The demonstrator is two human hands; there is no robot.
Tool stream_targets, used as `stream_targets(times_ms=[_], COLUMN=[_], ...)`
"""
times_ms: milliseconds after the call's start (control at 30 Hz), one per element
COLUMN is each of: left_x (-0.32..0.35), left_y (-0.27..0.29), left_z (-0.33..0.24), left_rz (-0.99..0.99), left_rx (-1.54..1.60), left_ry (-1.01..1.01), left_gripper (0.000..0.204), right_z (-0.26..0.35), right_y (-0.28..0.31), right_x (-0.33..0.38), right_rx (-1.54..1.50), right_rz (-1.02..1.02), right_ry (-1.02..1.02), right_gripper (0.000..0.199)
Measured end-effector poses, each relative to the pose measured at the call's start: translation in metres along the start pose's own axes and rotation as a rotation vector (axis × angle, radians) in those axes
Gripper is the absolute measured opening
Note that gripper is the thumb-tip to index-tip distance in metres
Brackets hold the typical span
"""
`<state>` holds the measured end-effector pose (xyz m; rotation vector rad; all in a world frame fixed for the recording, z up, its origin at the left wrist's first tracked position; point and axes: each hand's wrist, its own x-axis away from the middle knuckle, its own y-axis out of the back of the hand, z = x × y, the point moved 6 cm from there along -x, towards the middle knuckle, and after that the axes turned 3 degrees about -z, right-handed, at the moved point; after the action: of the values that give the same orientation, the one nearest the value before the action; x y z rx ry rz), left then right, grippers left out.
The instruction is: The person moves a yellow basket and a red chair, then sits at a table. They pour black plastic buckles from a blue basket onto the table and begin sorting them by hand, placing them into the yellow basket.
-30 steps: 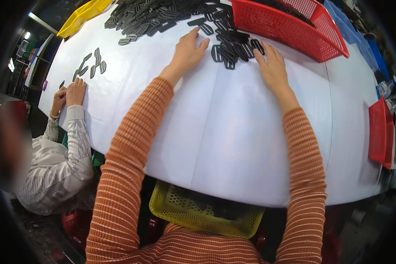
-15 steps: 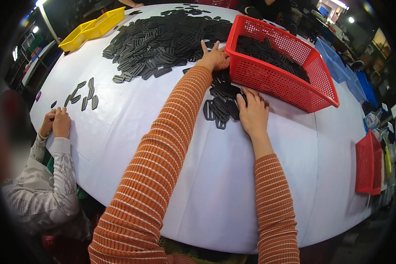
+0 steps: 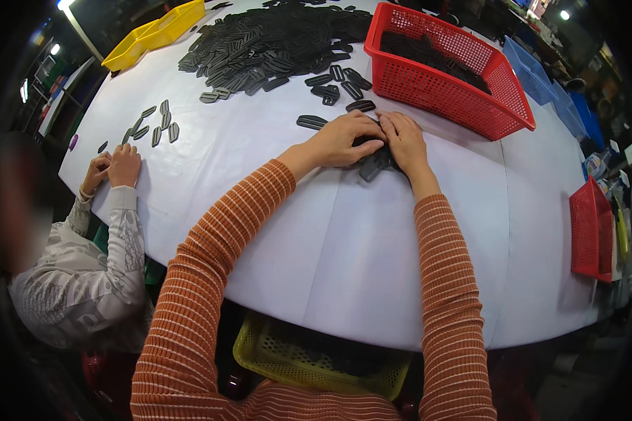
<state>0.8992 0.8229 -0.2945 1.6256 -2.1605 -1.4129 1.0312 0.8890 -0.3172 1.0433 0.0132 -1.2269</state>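
Observation:
My left hand (image 3: 340, 142) and my right hand (image 3: 406, 142) meet on the white tabletop, curled around a small cluster of black slide buckles (image 3: 374, 165). The fingers of both hands are bent in and touch the buckles, which they partly cover. Loose buckles (image 3: 312, 122) lie just past my left hand, and another buckle (image 3: 360, 106) is by my fingertips. Farther off spreads a large heap of the same flat, slotted black buckles (image 3: 260, 45).
A red perforated basket (image 3: 442, 95) holding black buckles stands at far right. At far left is a yellow tray (image 3: 151, 36). Another person's hands (image 3: 116, 167) work beside several buckles (image 3: 165, 119) on the left. A yellow-green basket (image 3: 260, 358) sits below the table's near edge.
Both hands have come nearer to me, and the left has left the big heap to join the right. The buckles beside the red basket are now gathered between my hands, with some left behind.

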Motion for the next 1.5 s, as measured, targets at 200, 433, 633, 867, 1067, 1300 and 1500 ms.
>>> stream_targets(times_ms=[200, 433, 633, 867, 1067, 1300, 1500], left_x=[0.061, 0.127, 0.167, 0.166, 0.203, 0.184, 0.180], left_y=[-0.011, -0.018, -0.018, -0.030, -0.044, -0.024, -0.038], left_z=[-0.053, -0.128, -0.157, -0.155, -0.173, -0.155, -0.144], left_rz=[-0.116, -0.022, -0.273, -0.255, -0.062, 0.027, -0.026], left_rx=[-0.120, -0.035, -0.256, -0.318, -0.500, -0.365, -0.359], left_ry=[-0.026, 0.118, 0.190, 0.254, 0.234, 0.028, -0.011], left_gripper=[0.018, 0.026, 0.028, 0.033, 0.041, 0.042, 0.025], right_z=[0.050, 0.072, 0.116, 0.147, 0.163, 0.189, 0.124], right_y=[0.026, 0.101, 0.111, 0.068, 0.084, 0.074, 0.063], right_x=[0.082, 0.162, 0.227, 0.222, 0.254, 0.256, 0.206], right_rx=[-0.027, 0.213, 0.290, 0.300, 0.453, 0.282, 0.301], right_rz=[0.058, 0.172, 0.075, 0.108, 0.110, 0.148, 0.071], right_ry=[0.114, 0.103, 0.082, 0.116, 0.087, 0.003, 0.013], right_gripper=[0.022, 0.023, 0.027, 0.031, 0.029, 0.032, 0.023])
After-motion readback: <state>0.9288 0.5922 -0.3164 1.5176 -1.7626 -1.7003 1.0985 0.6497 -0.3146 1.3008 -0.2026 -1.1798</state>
